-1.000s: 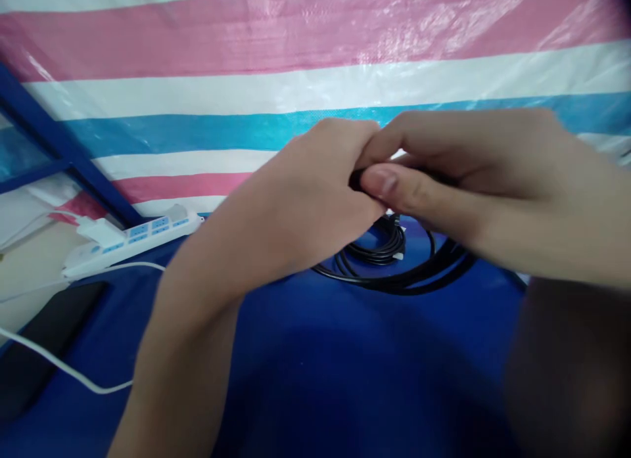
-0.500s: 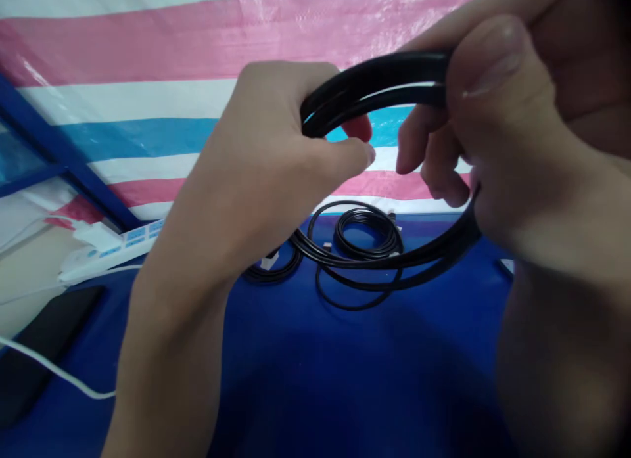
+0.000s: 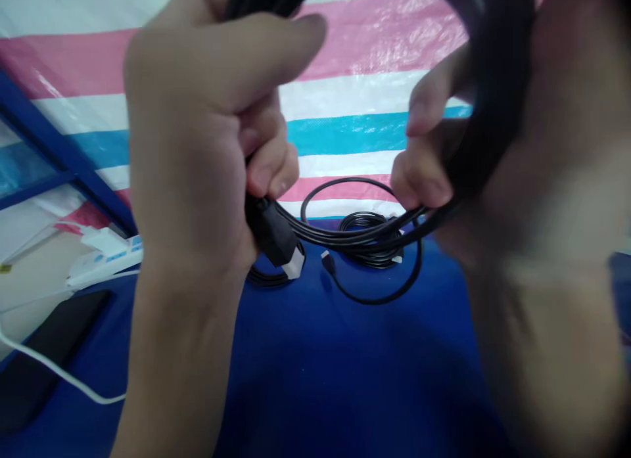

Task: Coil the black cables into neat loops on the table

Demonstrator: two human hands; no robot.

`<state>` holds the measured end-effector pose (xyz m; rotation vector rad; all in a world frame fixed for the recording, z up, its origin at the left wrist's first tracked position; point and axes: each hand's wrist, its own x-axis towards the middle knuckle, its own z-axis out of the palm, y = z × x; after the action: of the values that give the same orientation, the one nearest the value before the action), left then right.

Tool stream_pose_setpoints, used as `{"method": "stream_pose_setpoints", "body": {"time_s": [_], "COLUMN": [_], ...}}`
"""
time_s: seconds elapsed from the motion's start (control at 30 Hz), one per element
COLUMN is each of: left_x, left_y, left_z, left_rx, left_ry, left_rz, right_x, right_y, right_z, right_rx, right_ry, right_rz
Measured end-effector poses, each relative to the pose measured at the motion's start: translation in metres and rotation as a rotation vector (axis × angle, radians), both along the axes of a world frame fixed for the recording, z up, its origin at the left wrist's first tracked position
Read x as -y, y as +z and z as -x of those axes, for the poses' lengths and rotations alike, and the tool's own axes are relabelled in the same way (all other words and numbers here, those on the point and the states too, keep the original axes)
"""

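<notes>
A coiled black cable (image 3: 345,238) hangs in a loop between my two hands, close to the camera and above the table. My left hand (image 3: 211,110) closes round the coil's left side, thumb pointing right. Below its fingers sticks out a black plug (image 3: 276,231) with a pale tip. On the right side, my right hand (image 3: 444,142) is wrapped round the thick bundle, blurred and partly behind it. A thin cable end with a small connector (image 3: 327,261) dangles below the coil.
On the blue table (image 3: 345,359) behind lie another coiled black cable (image 3: 367,257) and a further coil (image 3: 269,277). At left are a white power strip (image 3: 106,254), a white cord (image 3: 54,369) and a flat black object (image 3: 54,353). A striped sheet (image 3: 355,96) covers the back.
The coil has moved up and closer to the camera with both hands. My left hand has turned and shifted left, bringing the plug into view below it.
</notes>
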<state>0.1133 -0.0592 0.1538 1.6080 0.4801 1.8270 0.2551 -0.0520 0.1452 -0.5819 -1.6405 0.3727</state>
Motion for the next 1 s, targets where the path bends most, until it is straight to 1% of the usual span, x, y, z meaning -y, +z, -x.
{"method": "stream_pose_setpoints", "body": {"time_s": [0.03, 0.07, 0.1, 0.13, 0.17, 0.23, 0.27, 0.3, 0.37, 0.4, 0.43, 0.47, 0.5, 0.57, 0.6, 0.63, 0.67, 0.7, 0.73, 0.77, 0.83, 0.87, 0.9, 0.93, 0.97, 1.0], "left_x": [-0.001, -0.002, -0.003, -0.004, -0.005, -0.007, -0.007, -0.006, -0.005, -0.004, -0.004, -0.003, -0.004, -0.007, -0.009, -0.011, -0.013, -0.015, -0.018, -0.020, -0.025, -0.028, -0.031, -0.035, -0.039, -0.043], "left_y": [0.000, 0.000, 0.001, 0.002, 0.004, 0.007, 0.008, 0.010, 0.011, 0.011, 0.011, 0.010, 0.009, 0.006, 0.005, 0.005, 0.005, 0.005, 0.005, 0.005, 0.006, 0.005, 0.004, 0.002, -0.001, -0.004], "left_z": [0.000, 0.000, 0.001, 0.001, 0.002, 0.004, 0.004, 0.004, 0.001, -0.002, -0.005, -0.008, -0.011, -0.016, -0.018, -0.020, -0.021, -0.021, -0.021, -0.020, -0.017, -0.014, -0.012, -0.010, -0.009, -0.008], "left_rx": [-0.023, -0.046, -0.069, -0.098, -0.130, -0.251, -0.360, -0.497, -0.745, -0.812, -0.810, -0.747, -0.652, -0.436, -0.331, -0.231, -0.145, -0.063, 0.013, 0.074, 0.178, 0.229, 0.295, 0.370, 0.445, 0.514], "left_ry": [-0.002, 0.008, 0.029, 0.056, 0.090, 0.171, 0.195, 0.201, 0.160, 0.143, 0.139, 0.149, 0.161, 0.147, 0.132, 0.121, 0.117, 0.114, 0.111, 0.102, 0.064, 0.038, 0.001, -0.045, -0.092, -0.131], "left_rz": [-0.019, -0.006, 0.018, 0.042, 0.058, 0.082, 0.105, 0.135, 0.196, 0.227, 0.243, 0.245, 0.246, 0.258, 0.268, 0.280, 0.301, 0.318, 0.330, 0.345, 0.376, 0.402, 0.441, 0.489, 0.540, 0.586], "right_x": [0.001, 0.003, 0.004, 0.005, 0.005, 0.004, 0.003, 0.001, -0.001, -0.002, -0.003, -0.003, -0.003, -0.005, -0.007, -0.009, -0.012, -0.015, -0.018, -0.020, -0.023, -0.023, -0.022, -0.021, -0.019, -0.017], "right_y": [-0.003, -0.005, -0.005, -0.004, -0.002, 0.004, 0.007, 0.010, 0.013, 0.014, 0.014, 0.014, 0.013, 0.009, 0.007, 0.005, 0.003, 0.002, 0.002, 0.003, 0.006, 0.008, 0.010, 0.010, 0.009, 0.005], "right_z": [0.005, 0.010, 0.011, 0.011, 0.007, -0.006, -0.013, -0.020, -0.030, -0.032, -0.032, -0.030, -0.028, -0.024, -0.022, -0.020, -0.019, -0.019, -0.019, -0.020, -0.022, -0.022, -0.020, -0.017, -0.012, -0.004], "right_rx": [-0.020, -0.059, -0.084, -0.072, -0.033, 0.157, 0.278, 0.416, 0.644, 0.703, 0.711, 0.673, 0.606, 0.474, 0.414, 0.341, 0.244, 0.135, 0.027, -0.067, -0.146, -0.169, -0.202, -0.255, -0.327, -0.412], "right_ry": [-0.057, -0.159, -0.245, -0.298, -0.306, -0.254, -0.215, -0.154, -0.031, 0.011, 0.013, -0.024, -0.091, -0.216, -0.247, -0.244, -0.199, -0.115, 0.000, 0.138, 0.424, 0.540, 0.635, 0.709, 0.750, 0.757], "right_rz": [-0.163, -0.228, -0.264, -0.262, -0.244, -0.206, -0.177, -0.147, -0.111, -0.117, -0.132, -0.147, -0.156, -0.147, -0.130, -0.116, -0.098, -0.063, 0.003, 0.099, 0.346, 0.450, 0.514, 0.540, 0.535, 0.509]}}
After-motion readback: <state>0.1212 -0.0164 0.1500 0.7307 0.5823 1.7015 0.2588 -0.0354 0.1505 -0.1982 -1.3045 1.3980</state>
